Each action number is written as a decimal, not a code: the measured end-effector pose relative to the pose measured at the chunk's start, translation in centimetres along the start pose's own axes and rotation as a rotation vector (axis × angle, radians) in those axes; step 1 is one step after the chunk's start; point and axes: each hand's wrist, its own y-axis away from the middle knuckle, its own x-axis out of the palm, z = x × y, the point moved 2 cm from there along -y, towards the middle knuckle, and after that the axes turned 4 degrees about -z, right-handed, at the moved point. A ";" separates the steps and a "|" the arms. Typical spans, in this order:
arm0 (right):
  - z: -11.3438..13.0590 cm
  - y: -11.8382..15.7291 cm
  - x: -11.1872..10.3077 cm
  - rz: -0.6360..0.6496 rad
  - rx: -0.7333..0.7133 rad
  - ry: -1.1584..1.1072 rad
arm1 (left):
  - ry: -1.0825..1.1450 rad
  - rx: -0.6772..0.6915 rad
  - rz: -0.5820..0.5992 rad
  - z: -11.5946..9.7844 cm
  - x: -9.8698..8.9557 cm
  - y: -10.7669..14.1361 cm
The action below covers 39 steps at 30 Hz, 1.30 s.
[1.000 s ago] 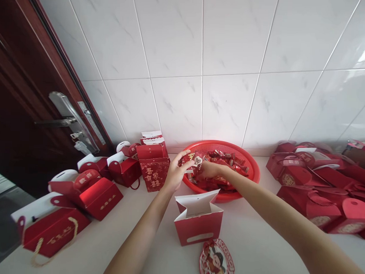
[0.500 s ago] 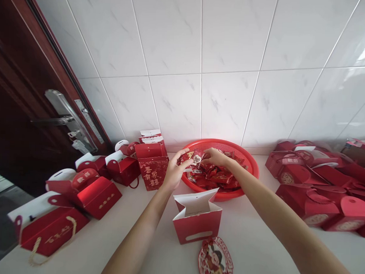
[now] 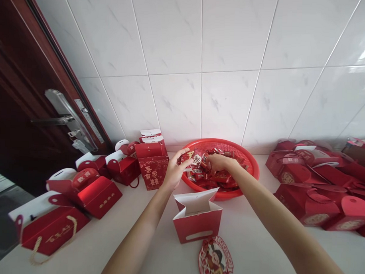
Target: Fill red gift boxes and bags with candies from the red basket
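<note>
My left hand (image 3: 175, 168) is closed on several red wrapped candies (image 3: 197, 159), held over the left rim of a red plastic basket (image 3: 254, 165). Inside the basket lies a heap of red-wrapped candies (image 3: 221, 177). My right hand (image 3: 219, 163) reaches down into that heap, its fingers bent together; the fingertips are hidden among the wrappers, so what they grip cannot be made out. In front of the basket stands a red paper box (image 3: 199, 227), its top open and white inside. A round printed card with a cartoon figure (image 3: 215, 259) is at the box's near side.
Several red gift boxes (image 3: 100, 197) stand at the left, one with a rope handle. A taller red box (image 3: 153, 172) is left of the basket. More red boxes (image 3: 307, 205) crowd the right side. Behind are a tiled wall (image 3: 228, 106) and a door handle (image 3: 66, 119).
My right hand has moved slightly right and down, deeper into the candies. My left hand stays almost where it was, with its candies still held.
</note>
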 end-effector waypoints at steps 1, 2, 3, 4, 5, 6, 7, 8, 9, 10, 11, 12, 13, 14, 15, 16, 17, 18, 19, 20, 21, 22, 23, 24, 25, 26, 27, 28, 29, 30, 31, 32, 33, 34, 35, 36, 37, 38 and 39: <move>0.0 0.1 0.0 -0.003 -0.006 -0.010 | -0.004 0.004 -0.003 0.0 0.0 0.0; 0.1 0.1 0.0 -0.009 -0.014 -0.027 | -0.007 0.009 -0.004 -0.1 0.0 0.0; 0.0 0.2 0.0 -0.017 -0.023 -0.052 | -0.010 0.014 -0.006 -0.1 0.0 0.0; 0.0 0.2 -0.1 -0.028 -0.034 -0.083 | -0.012 0.015 -0.006 -0.1 0.0 0.0; -0.1 0.2 -0.1 -0.044 -0.048 -0.120 | -0.015 0.013 -0.003 -0.1 0.0 0.0; -0.1 0.2 -0.3 -0.064 -0.065 -0.162 | -0.019 0.013 -0.001 0.0 0.0 0.0; -0.2 0.2 -0.4 -0.088 -0.085 -0.209 | -0.022 0.014 0.002 0.0 0.0 0.0; -0.2 0.1 -0.6 -0.115 -0.106 -0.259 | -0.026 0.017 0.003 0.0 -0.1 0.0; -0.2 0.1 -0.7 -0.142 -0.125 -0.313 | -0.028 0.020 0.003 0.0 -0.1 0.0; -0.1 0.0 -0.8 -0.165 -0.139 -0.369 | -0.029 0.024 0.002 0.0 -0.1 0.0; -0.1 0.0 -0.9 -0.183 -0.150 -0.426 | -0.028 0.025 0.000 0.0 -0.1 0.0; -0.1 -0.1 -1.0 -0.196 -0.156 -0.484 | -0.025 0.023 0.001 0.0 0.0 0.0; -0.1 -0.1 -1.1 -0.206 -0.160 -0.542 | -0.022 0.018 0.002 0.0 0.0 0.0; 0.0 0.0 -1.2 -0.216 -0.164 -0.599 | -0.020 0.014 0.003 0.0 0.0 0.0; 0.0 0.0 -1.2 -0.227 -0.167 -0.655 | -0.019 0.013 0.004 0.0 0.0 0.0; 0.0 0.1 -1.3 -0.240 -0.171 -0.708 | -0.021 0.014 0.005 0.1 0.0 0.0; 0.0 0.1 -1.5 -0.255 -0.178 -0.759 | -0.024 0.018 0.006 0.1 0.0 0.0; 0.0 0.2 -1.6 -0.270 -0.185 -0.808 | -0.026 0.023 0.009 0.1 -0.1 -0.1; 0.0 0.3 -1.7 -0.284 -0.192 -0.856 | -0.027 0.028 0.013 0.2 -0.1 -0.1; 0.0 0.4 -1.9 -0.299 -0.197 -0.903 | -0.028 0.031 0.020 0.2 -0.1 -0.2; 0.1 0.5 -2.0 -0.313 -0.200 -0.949 | -0.031 0.034 0.025 0.3 -0.2 -0.2; 0.1 0.7 -2.1 -0.328 -0.201 -0.994 | -0.035 0.037 0.029 0.3 -0.2 -0.3; 0.2 0.9 -2.2 -0.341 -0.199 -1.037 | -0.042 0.042 0.031 0.4 -0.2 -0.3; 0.3 1.1 -2.3 -0.355 -0.196 -1.078 | -0.049 0.048 0.033 0.4 -0.3 -0.4; 0.4 1.4 -2.3 -0.365 -0.191 -1.116 | -0.057 0.056 0.035 0.4 -0.3 -0.4; 0.5 1.7 -2.4 -0.373 -0.185 -1.151 | -0.065 0.064 0.038 0.4 -0.3 -0.4; 0.5 2.1 -2.3 -0.378 -0.177 -1.184 | -0.074 0.071 0.044 0.3 -0.3 -0.4; 0.6 2.5 -2.3 -0.378 -0.167 -1.215 | -0.087 0.080 0.049 0.3 -0.3 -0.4; 0.7 2.9 -2.2 -0.375 -0.154 -1.244 | -0.104 0.091 0.053 0.3 -0.3 -0.3; 0.7 3.3 -2.0 -0.369 -0.138 -1.270 | -0.125 0.102 0.055 0.3 -0.3 -0.3; 0.8 3.7 -1.9 -0.359 -0.120 -1.295 | -0.146 0.112 0.057 0.2 -0.3 -0.2; 0.8 4.1 -1.7 -0.346 -0.102 -1.317 | -0.166 0.119 0.060 0.1 -0.3 -0.1; 0.9 4.4 -1.5 -0.331 -0.086 -1.335 | -0.183 0.119 0.065 0.1 -0.3 0.0; 1.0 4.8 -1.3 -0.315 -0.072 -1.348 | -0.197 0.112 0.073 0.0 -0.2 0.1; 1.1 5.3 -1.1 -0.300 -0.062 -1.357 | -0.208 0.098 0.086 -0.1 -0.1 0.2; 1.2 5.7 -0.9 -0.288 -0.056 -1.363 | -0.219 0.087 0.097 -0.3 -0.1 0.3; 1.3 6.1 -0.7 -0.279 -0.054 -1.366 | -0.231 0.087 0.106 -0.5 0.0 0.5; 1.5 6.6 -0.5 -0.276 -0.055 -1.367 | -0.244 0.101 0.114 -0.9 0.1 0.6; 1.6 7.0 -0.4 -0.277 -0.058 -1.368 | -0.258 0.129 0.119 -1.2 0.2 0.7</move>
